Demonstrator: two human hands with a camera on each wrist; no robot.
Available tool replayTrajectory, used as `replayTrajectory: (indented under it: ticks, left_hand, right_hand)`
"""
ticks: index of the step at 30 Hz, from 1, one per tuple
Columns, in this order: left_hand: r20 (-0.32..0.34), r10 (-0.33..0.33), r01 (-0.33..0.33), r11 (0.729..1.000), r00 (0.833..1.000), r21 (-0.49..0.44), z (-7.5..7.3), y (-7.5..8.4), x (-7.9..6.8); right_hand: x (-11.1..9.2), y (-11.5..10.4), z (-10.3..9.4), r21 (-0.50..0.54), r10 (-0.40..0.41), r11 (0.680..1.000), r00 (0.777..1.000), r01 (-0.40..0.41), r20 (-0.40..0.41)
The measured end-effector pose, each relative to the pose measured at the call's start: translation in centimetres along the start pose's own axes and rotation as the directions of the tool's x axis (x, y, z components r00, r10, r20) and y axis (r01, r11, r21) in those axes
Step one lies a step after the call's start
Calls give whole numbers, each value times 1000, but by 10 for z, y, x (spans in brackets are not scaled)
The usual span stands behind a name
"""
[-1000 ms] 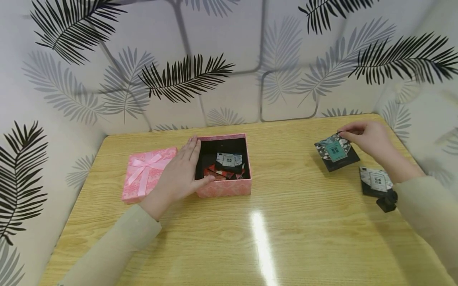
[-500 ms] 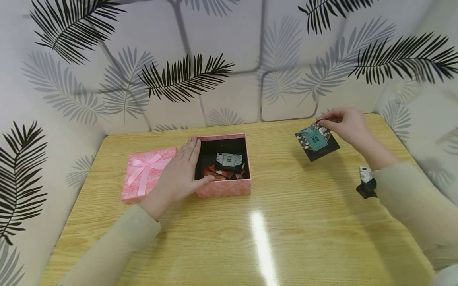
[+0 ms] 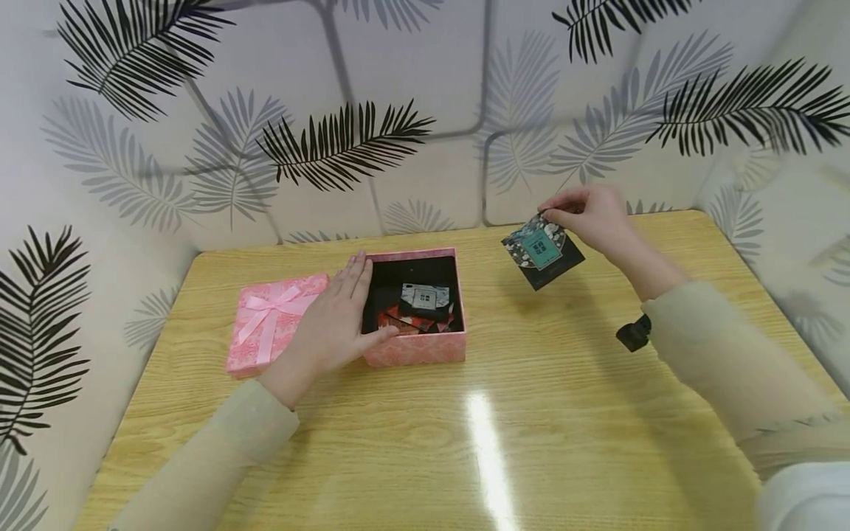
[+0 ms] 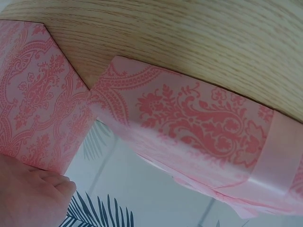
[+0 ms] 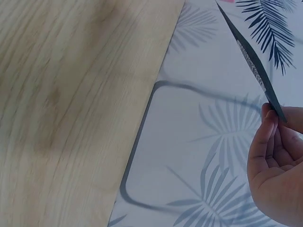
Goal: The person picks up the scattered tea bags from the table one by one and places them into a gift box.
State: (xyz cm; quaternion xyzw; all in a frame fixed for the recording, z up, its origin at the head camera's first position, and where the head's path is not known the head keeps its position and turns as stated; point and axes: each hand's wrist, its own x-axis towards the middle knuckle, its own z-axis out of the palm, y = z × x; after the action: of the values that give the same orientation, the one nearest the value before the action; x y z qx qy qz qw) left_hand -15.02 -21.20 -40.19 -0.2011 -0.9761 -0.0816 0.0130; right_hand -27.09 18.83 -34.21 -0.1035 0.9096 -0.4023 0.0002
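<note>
My right hand pinches a flat black sachet with a teal label by one corner, holding it above the table right of the box. In the right wrist view the sachet appears edge-on between thumb and fingers. My left hand rests along the left side of an open pink box, its fingers straight. Inside the black-lined box lie a black-and-white sachet and red ones under it. The left wrist view shows the hand against the pink patterned box wall.
A pink lid with a ribbon bow lies left of the box, partly behind my left hand. A small black device sits at my right cuff. The wooden table meets a leaf-patterned wall covering at the back.
My right hand has carried the teal-labelled sachet left, toward the box. The black-and-white sachet on the table at right is now hidden behind the right sleeve. The left hand stays put.
</note>
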Motion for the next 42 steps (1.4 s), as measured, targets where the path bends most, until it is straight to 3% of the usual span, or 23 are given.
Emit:
replayTrajectory:
  ticks: [22, 31, 42]
  left_hand:
    - [5, -1, 1, 1000, 1000, 22, 2, -2, 1]
    - [2, -13, 12, 1000, 1000, 8, 1, 0, 1]
    - [11, -9, 9, 1000, 1000, 4, 1, -1, 1]
  right_hand:
    - [21, -63, 45, 46, -143, 989, 989, 142, 33]
    - [23, -84, 75, 97, -231, 970, 971, 225, 60]
    - [18, -93, 111, 152, -266, 958, 950, 241, 165]
